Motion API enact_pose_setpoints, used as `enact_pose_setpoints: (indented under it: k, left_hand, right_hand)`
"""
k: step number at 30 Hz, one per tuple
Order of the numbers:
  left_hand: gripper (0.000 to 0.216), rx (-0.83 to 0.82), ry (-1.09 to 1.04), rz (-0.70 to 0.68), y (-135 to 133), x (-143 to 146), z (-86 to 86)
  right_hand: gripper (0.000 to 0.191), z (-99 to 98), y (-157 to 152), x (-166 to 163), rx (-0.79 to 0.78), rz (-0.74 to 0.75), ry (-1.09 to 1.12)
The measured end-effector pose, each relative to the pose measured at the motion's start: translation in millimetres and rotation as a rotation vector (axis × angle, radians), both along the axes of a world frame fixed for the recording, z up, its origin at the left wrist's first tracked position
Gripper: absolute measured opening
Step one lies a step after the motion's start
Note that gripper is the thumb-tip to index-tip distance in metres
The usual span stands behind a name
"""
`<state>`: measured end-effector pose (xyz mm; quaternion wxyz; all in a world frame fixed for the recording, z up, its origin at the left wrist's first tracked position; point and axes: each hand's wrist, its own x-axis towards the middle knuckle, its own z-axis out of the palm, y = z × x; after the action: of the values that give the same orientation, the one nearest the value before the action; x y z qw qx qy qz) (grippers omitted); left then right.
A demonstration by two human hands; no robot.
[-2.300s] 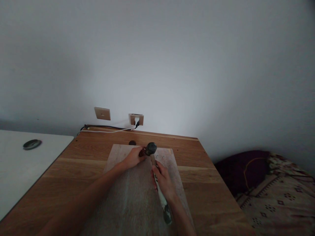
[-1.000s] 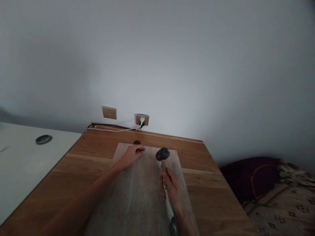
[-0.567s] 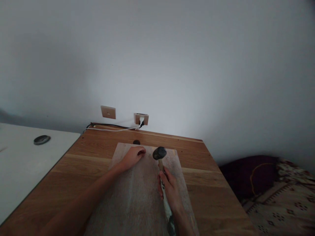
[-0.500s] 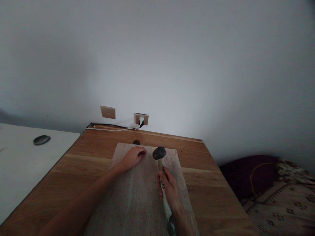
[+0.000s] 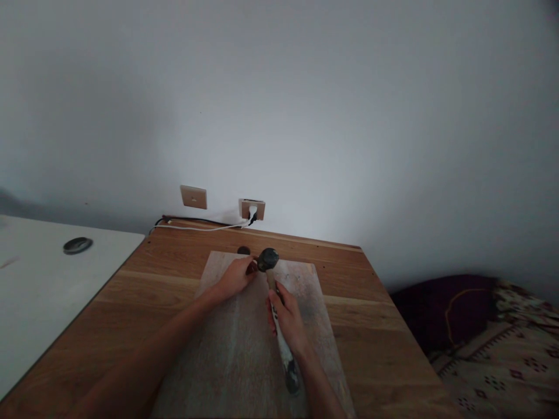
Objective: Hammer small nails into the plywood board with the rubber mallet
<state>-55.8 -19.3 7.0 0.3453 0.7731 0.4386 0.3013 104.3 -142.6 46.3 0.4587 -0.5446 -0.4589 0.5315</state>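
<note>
My right hand (image 5: 286,317) is wrapped round the pale handle of a hammer (image 5: 276,308). Its dark round head (image 5: 268,259) is down at the far end of a grey-brown board (image 5: 244,361) lying on the wooden table (image 5: 144,291). My left hand (image 5: 236,276) rests on the board with fingers pinched together right beside the hammer head. They close on something small and dark that I cannot make out. A small dark round thing (image 5: 243,251) lies on the table just past the board's far edge.
A white surface (image 5: 35,291) with a dark round disc (image 5: 77,245) adjoins the table on the left. Wall sockets (image 5: 252,208) with a plugged white cable (image 5: 196,228) sit behind the table. A patterned fabric and dark cushion (image 5: 437,308) lie to the right.
The hammer head has swung left and down from beside my left hand to right against its fingertips. My left hand stays in place on the board, fingers pinched.
</note>
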Motion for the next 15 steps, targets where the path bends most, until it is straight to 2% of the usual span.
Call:
enact_pose_setpoints:
  k: [3, 6, 9, 11, 15]
  left_hand:
    - [0.043, -0.011, -0.014, 0.014, 1, 1, 1.4]
    - [0.050, 0.011, 0.040, 0.025, 4, -8, 9.9]
    - [0.040, 0.083, 0.234, -0.011, 5, -35, 23.0]
    - [0.030, 0.122, 0.393, -0.098, 1, -59, 31.0]
    - [0.024, 0.098, 0.587, -0.199, -14, -92, 41.0]
  right_hand:
    - [0.038, -2.2, 2, -3, -0.004, 0.011, -0.002]
    - [0.040, -8.4, 3, -4, -0.024, 0.027, -0.016]
    - [0.041, -15.1, 3, -3, -0.015, 0.028, -0.037]
    - [0.041, -18.1, 4, -2, -0.016, 0.028, -0.046]
    - [0.042, -18.9, 0, -1, -0.023, 0.014, -0.042]
